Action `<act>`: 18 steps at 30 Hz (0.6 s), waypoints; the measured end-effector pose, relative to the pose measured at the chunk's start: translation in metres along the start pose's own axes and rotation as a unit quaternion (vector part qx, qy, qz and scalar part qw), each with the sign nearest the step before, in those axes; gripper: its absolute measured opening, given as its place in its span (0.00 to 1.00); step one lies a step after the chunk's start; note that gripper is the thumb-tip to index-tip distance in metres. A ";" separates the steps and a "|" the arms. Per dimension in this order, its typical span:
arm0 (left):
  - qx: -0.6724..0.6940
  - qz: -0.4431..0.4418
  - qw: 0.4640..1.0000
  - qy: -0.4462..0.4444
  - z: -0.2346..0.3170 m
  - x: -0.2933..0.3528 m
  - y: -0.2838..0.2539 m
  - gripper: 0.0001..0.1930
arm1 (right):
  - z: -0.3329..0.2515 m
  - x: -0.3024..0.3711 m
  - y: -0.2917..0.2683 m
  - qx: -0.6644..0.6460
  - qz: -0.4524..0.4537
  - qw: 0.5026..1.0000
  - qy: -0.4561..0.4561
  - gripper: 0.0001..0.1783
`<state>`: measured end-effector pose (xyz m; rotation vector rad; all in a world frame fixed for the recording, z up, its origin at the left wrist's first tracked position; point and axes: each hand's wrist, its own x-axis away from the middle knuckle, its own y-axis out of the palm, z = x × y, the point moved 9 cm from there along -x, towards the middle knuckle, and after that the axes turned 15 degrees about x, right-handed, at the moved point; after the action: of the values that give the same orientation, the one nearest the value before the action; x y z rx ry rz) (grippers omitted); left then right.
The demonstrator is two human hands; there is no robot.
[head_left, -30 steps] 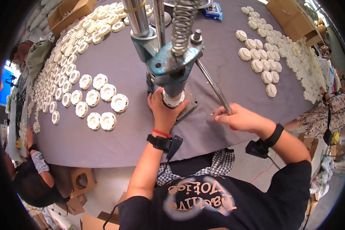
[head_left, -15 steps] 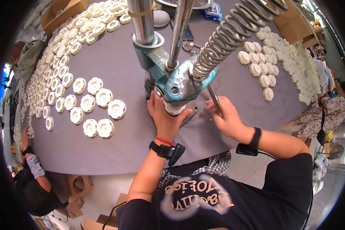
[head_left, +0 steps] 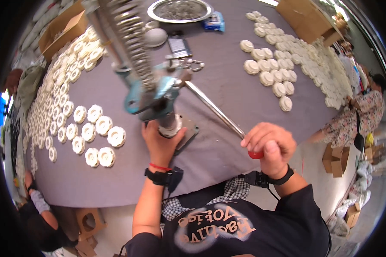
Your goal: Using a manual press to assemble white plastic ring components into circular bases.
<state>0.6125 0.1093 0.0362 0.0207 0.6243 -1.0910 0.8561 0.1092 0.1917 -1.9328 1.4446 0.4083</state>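
Observation:
A teal hand press (head_left: pixel 156 105) with a large coil spring (head_left: pixel 135 47) stands in front of me on the cloth-covered table. My left hand (head_left: pixel 159 144) curls round a white round plastic part (head_left: pixel 172 128) under the press head, at its metal base plate (head_left: pixel 188 136). The head partly hides the fingers and that part. Closed round the end of the steel lever (head_left: pixel 218 112) is my right hand (head_left: pixel 272 145); a red knob (head_left: pixel 256 154) shows below its fingers. The lever slants from the press toward my right side.
Several white wheel-like parts (head_left: pixel 104 125) lie left of the press, a bigger heap behind them. White round parts (head_left: pixel 275 76) cover the right side. A metal tray (head_left: pixel 180 10), phone (head_left: pixel 179 46) and blue packet (head_left: pixel 214 21) lie at the back. Other people (head_left: pixel 40 214) sit at both sides.
My right hand has come nearer me and to the right with the lever, whose red knob now shows. My left hand stays at the press. The whole view has shifted.

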 end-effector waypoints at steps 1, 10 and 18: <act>-0.021 -0.012 1.000 -0.002 0.005 -0.005 -0.004 0.30 | -0.009 -0.014 -0.003 -0.043 -0.014 0.999 0.014 0.12; -0.170 -0.006 0.984 0.052 0.012 0.011 -0.026 0.36 | 0.065 -0.039 0.014 0.090 -0.071 0.991 0.064 0.29; -0.293 0.002 0.951 -0.100 -0.040 0.058 -0.115 0.40 | 0.232 0.072 -0.178 0.775 -0.021 0.573 0.267 0.29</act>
<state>0.5161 0.0193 0.0078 -0.5955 0.7420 -0.8561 1.0798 0.2419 0.0396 -0.4940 1.1810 -1.2513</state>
